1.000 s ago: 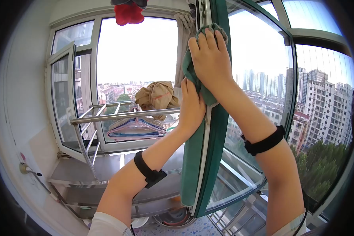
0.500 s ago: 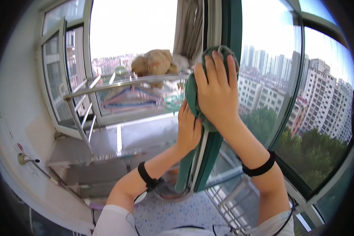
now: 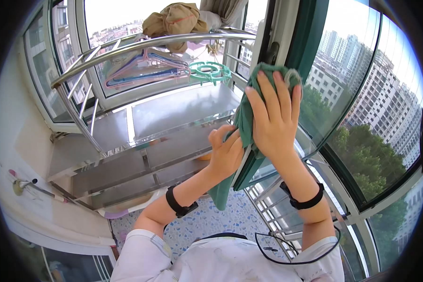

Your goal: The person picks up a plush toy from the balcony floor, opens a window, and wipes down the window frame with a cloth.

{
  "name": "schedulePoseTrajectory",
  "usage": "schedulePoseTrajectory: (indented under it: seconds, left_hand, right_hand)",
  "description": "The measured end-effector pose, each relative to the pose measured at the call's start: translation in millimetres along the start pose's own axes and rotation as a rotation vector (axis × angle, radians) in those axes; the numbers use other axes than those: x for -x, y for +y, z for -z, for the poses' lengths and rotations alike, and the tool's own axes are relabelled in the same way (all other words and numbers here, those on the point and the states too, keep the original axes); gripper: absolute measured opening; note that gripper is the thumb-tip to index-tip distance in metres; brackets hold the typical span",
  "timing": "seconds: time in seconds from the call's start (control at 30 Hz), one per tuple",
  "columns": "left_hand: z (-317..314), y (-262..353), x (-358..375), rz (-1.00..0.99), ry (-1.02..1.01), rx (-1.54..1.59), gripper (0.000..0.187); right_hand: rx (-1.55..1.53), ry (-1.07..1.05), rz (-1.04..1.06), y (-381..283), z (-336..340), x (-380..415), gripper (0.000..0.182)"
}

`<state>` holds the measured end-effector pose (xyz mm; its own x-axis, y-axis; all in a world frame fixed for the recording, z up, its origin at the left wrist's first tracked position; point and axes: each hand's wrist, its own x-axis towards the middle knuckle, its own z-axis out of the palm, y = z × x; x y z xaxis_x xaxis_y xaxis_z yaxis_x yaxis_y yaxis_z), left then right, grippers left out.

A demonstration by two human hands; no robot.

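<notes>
A green cloth (image 3: 245, 123) is bunched over the narrow edge of a green-and-white window frame (image 3: 304, 44), and its lower end hangs down. My right hand (image 3: 275, 124) presses the upper part of the cloth to the frame, with long fingers laid over it and the thumb hidden. Lower and to the left, my left hand (image 3: 224, 152) has its fingers bent round the cloth's edge at the frame. What its fingertips touch is partly covered.
Left of the frame, a metal rail (image 3: 150, 44) carries clothes hangers (image 3: 148, 70), a round green drying hanger (image 3: 209, 71) and a brown cloth bundle (image 3: 176, 22). Beneath it stand metal shelves (image 3: 183, 108). A tap (image 3: 19, 187) juts from the left wall. Buildings show through the glass.
Both hands and the cloth have slid a little down the frame. The view has tilted downward, showing more floor and shirt. My left fingers, straighter before, are more bent.
</notes>
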<state>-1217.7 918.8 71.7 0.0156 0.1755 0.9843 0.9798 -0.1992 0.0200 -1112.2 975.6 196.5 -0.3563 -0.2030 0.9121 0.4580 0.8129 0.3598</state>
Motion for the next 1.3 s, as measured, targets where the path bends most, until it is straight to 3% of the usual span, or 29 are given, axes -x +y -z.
schedulePoseTrajectory:
  seconds: [0.27,0.33,0.63,0.87,1.13,1.3]
  left_hand:
    - [4.9,2.5,70.8,0.097,-0.117,0.180,0.031]
    - [9.6,2.0,78.2,0.023,-0.155,0.137,0.032]
    - [7.9,6.1,165.0,0.164,-0.351,0.253,0.027]
    - [8.7,2.4,178.2,0.216,-0.365,0.407,0.025]
    - [-1.9,9.8,228.2,0.325,-0.423,0.534,0.024]
    - [-2.5,4.4,244.0,0.349,-0.461,0.563,0.025]
  right_hand:
    - [-0.003,-0.106,-0.012,-31.7,-17.0,86.4,0.031]
    - [-0.005,-0.138,-0.024,-39.0,-20.2,101.2,0.031]
    - [0.042,-0.275,-0.063,-75.5,-25.2,186.9,0.026]
    - [0.076,-0.263,-0.118,-91.3,-27.2,208.0,0.026]
    - [-0.208,-0.314,0.064,-83.7,-27.2,260.3,0.030]
    - [-0.190,-0.337,0.016,-95.4,-31.6,278.1,0.032]
